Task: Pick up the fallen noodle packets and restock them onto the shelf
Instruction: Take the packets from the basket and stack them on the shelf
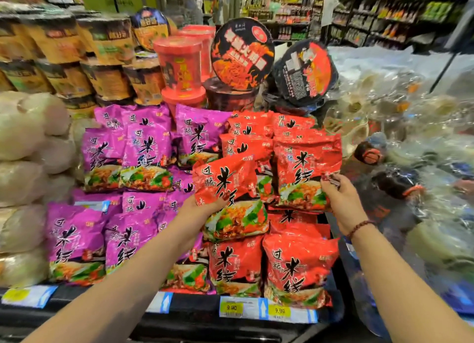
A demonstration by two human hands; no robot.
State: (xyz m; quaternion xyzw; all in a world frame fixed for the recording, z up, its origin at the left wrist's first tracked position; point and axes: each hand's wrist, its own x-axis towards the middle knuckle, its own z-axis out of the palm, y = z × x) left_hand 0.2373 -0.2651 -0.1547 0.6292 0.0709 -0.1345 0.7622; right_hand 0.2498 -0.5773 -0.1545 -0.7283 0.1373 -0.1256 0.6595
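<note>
My left hand (202,211) grips a red packet (228,186) by its lower left edge, thumb across the front. I hold it tilted against the red stack (297,265) on the shelf (195,308), beside the purple packets (146,150). My right hand (342,201) pinches the right edge of a second packet (302,168), upright on that stack.

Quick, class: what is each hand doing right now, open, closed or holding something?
Left hand: grips the tilted red plastic noodle packet, thumb on its front.
Right hand: pinches the right edge of the upright red plastic noodle packet.
</note>
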